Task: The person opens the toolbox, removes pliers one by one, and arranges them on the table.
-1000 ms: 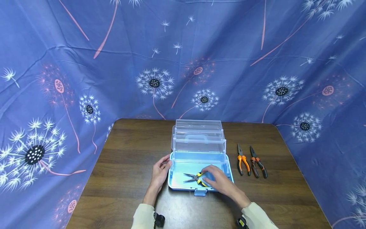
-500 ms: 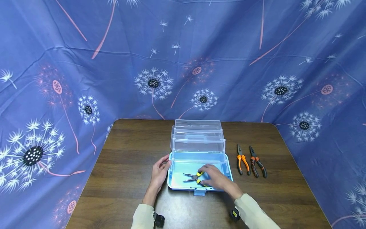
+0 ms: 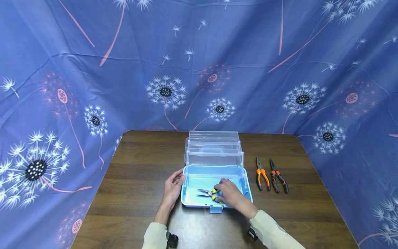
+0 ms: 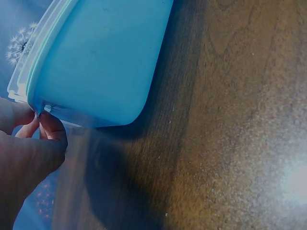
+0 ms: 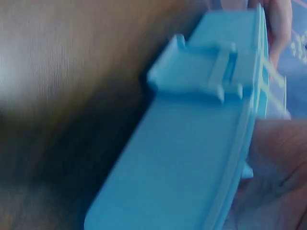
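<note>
A light blue toolbox (image 3: 185,204) stands at the middle of the table with its clear lid raised. My left hand (image 3: 172,186) pinches the toolbox's left rim between thumb and fingers, as the left wrist view also shows. Inside the box lies a pair of needle-nose pliers (image 3: 210,193) with yellow and black handles, its slim jaws pointing left and slightly apart. My right hand (image 3: 230,194) reaches over the front right rim and grips the handles, thumb on the near one and fingers on the far one. Its fingertips are hidden in the right wrist view.
Right of the box lie orange-handled pliers (image 3: 263,174) and dark pliers with orange accents (image 3: 278,176), side by side. Clear tiered trays (image 3: 214,147) stand up at the back of the box. A latch (image 3: 216,209) hangs at its front. Patterned blue cloth (image 3: 130,86) borders the table.
My right hand has shifted slightly left and closed in on the yellow-handled pliers, whose handles and jaws have drawn closer together. The left hand stays at the box rim.
</note>
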Available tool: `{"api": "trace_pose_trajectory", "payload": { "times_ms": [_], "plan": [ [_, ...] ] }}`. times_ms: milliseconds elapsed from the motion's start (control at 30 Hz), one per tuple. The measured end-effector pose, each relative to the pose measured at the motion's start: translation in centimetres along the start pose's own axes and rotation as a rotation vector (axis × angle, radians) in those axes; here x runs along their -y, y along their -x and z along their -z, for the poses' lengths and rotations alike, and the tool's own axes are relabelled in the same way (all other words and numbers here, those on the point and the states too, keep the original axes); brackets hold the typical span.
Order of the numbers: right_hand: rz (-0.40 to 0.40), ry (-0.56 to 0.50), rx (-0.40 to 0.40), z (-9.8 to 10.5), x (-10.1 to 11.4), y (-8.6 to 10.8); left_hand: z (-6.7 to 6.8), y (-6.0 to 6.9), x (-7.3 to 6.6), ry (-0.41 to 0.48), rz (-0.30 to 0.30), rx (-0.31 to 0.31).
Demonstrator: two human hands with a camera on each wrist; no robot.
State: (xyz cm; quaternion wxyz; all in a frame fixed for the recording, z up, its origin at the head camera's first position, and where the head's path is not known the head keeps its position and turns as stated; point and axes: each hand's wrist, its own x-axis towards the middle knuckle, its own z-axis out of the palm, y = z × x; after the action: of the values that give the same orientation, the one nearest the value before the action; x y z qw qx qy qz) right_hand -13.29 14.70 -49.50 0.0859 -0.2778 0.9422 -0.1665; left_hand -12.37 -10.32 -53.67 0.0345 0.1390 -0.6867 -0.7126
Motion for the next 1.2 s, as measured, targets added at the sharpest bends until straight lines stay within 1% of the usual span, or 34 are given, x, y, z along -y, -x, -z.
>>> {"api": "trace_pose_trajectory", "payload": {
  "times_ms": [133,233,367,467,533,600,633,700,800,867,933,1000,1067,1200],
  "plan": [
    [-0.061,0.114,-0.074,-0.4,0.8,-0.1,-0.1,0.1,0.2,0.011,-0.015,0.013],
    [-0.064,0.178,-0.105,-0.6,1.1,-0.2,-0.1,0.1,0.3,0.020,-0.014,0.016],
    [-0.030,0.222,-0.136,-0.9,1.3,-0.1,-0.1,0.2,0.3,0.020,0.003,0.007],
    [0.019,0.290,-0.182,-1.1,1.5,-0.1,-0.2,0.1,0.3,0.019,0.013,0.006],
    [0.044,0.339,-0.217,-1.2,1.6,-0.1,-0.2,0.1,0.3,0.012,0.011,0.008],
    [0.068,0.367,-0.236,-1.3,1.7,-0.1,-0.2,0.1,0.3,0.014,0.002,0.009],
    [0.090,0.365,-0.236,-1.2,1.7,-0.2,-0.2,0.1,0.3,0.014,-0.001,0.008],
    [0.143,0.317,-0.206,-1.1,1.8,-0.3,-0.1,0.2,0.3,0.011,-0.013,0.006],
    [0.241,0.210,-0.117,-0.7,1.8,-0.6,-0.1,0.1,0.3,0.016,-0.015,0.000],
    [0.278,0.141,-0.056,-0.5,1.7,-0.9,-0.1,0.1,0.3,0.022,-0.011,-0.002],
    [0.288,0.090,-0.018,-0.3,1.4,-1.0,-0.1,0.0,0.3,0.018,-0.014,-0.002],
    [0.279,0.046,-0.007,0.0,1.1,-1.0,-0.2,0.1,0.3,0.018,-0.016,0.000],
    [0.269,0.011,-0.009,0.2,0.6,-0.9,-0.2,0.1,0.2,0.008,-0.015,-0.001],
    [0.264,-0.051,-0.047,0.6,-0.3,-0.5,-0.3,0.1,0.0,0.005,0.004,-0.007]
  ]
}}
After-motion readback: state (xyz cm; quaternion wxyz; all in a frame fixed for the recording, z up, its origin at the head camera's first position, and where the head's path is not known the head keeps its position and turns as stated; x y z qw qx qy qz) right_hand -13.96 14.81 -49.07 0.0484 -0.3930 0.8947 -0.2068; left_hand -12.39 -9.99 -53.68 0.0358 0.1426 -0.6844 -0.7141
